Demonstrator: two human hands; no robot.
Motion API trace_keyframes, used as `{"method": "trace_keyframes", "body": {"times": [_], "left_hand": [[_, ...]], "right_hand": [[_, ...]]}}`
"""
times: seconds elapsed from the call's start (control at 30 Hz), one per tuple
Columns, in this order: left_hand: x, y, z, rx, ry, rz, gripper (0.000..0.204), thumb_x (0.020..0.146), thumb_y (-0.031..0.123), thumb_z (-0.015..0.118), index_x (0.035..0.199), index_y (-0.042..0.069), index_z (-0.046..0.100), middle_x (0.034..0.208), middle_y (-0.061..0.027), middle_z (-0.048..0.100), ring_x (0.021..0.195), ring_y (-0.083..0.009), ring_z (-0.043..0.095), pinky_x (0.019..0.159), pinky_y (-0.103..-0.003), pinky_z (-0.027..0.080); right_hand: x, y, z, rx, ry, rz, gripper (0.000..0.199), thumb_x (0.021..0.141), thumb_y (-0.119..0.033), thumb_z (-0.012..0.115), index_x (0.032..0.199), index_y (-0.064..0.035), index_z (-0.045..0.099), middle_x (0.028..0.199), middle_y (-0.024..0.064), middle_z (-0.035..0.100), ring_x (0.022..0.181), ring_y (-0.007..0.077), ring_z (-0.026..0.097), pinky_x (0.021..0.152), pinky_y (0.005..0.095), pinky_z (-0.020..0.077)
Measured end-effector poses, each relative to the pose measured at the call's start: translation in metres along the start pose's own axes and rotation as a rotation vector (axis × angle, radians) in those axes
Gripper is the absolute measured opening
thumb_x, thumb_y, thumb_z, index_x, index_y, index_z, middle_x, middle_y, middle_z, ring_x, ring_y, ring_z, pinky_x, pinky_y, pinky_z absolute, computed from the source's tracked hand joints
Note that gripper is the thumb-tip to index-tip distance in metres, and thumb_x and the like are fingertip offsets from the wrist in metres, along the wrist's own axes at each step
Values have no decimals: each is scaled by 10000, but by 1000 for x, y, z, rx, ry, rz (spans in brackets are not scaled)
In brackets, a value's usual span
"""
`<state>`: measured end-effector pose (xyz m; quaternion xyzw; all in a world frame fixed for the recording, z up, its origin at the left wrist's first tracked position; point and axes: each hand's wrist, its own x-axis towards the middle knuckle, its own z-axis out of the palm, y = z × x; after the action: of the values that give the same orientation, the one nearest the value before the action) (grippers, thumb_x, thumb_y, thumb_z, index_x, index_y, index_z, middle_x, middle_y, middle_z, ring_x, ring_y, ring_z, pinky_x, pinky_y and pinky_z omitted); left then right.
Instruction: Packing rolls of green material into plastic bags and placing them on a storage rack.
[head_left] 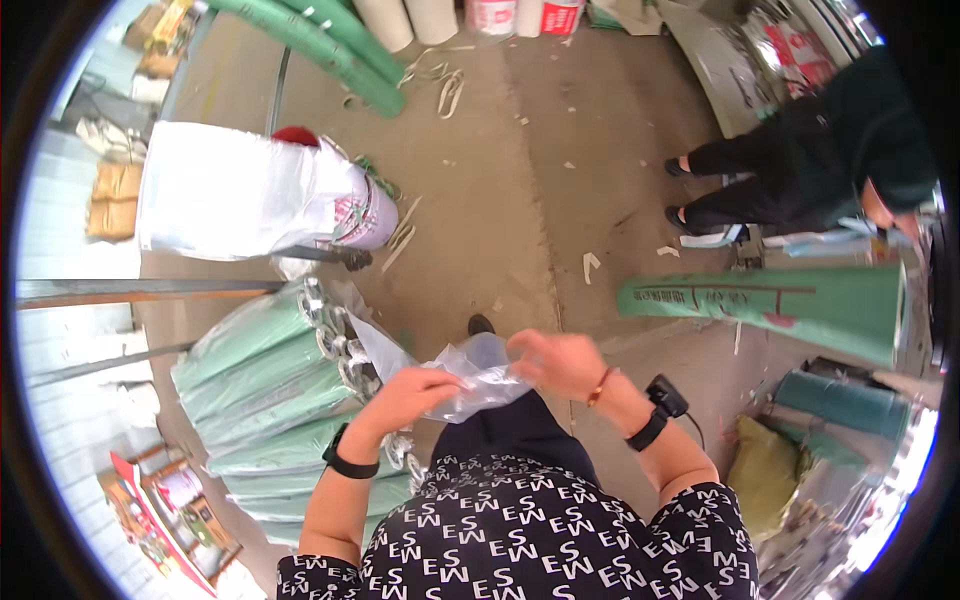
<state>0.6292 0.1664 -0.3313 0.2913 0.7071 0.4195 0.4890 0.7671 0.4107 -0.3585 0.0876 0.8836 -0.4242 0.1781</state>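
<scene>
A clear plastic bag [470, 395] hangs crumpled in front of my waist, between my two hands. My left hand [422, 388] is closed on its near left side, fingers pinched together. At the bag's right end is my right hand [560, 362], its fingers curled on the plastic and slightly blurred. A strip of the plastic stretches up and left from the bag toward several green rolls [270, 390] in clear wrap, which lie side by side to my left with their ends facing me.
A large green roll [770, 305] stands at the right. A person in dark clothes [800, 150] is beyond it. A bucket [370, 215] and white sheeting [230, 190] are at the left. Paper scraps [590, 266] and loose straps [450, 92] lie on the floor.
</scene>
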Motion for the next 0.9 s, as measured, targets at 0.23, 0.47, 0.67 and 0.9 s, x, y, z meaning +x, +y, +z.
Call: {"method": "trace_keyframes", "body": {"times": [0.23, 0.47, 0.67, 0.9], "left_hand": [[-134, 81, 56, -666, 399, -31, 288, 857, 26, 495, 1062, -114, 641, 559, 13, 457, 495, -77, 411, 543, -251, 400], [-248, 128, 143, -593, 758, 171, 330, 885, 43, 457, 1138, -114, 600, 596, -5, 489, 508, -110, 463, 523, -264, 408], [-254, 136, 182, -572, 977, 317, 337, 941, 112, 489, 1180, -109, 573, 598, 1, 479, 519, -123, 470, 519, -271, 404], [-195, 160, 250, -464, 589, 327, 315, 863, 23, 505, 1130, -98, 618, 594, 17, 499, 514, -70, 446, 508, -231, 363]], "right_hand": [[-94, 65, 12, 814, 315, 36, 487, 936, -367, 534, 1297, -40, 526, 1164, 82, 642, 1106, 202, 580, 932, 343, 438], [-128, -51, -7, 1194, -331, -363, 391, 932, -236, 581, 1229, 16, 578, 1174, 79, 641, 1072, 151, 586, 957, 302, 436], [-225, -50, -53, 1203, -404, -293, 383, 972, -307, 525, 1150, 18, 622, 985, 41, 680, 945, 127, 617, 900, 283, 463], [-337, 57, -124, 1254, -341, -311, 574, 988, -437, 435, 1276, 51, 524, 1077, 91, 654, 980, 193, 621, 931, 334, 456]]}}
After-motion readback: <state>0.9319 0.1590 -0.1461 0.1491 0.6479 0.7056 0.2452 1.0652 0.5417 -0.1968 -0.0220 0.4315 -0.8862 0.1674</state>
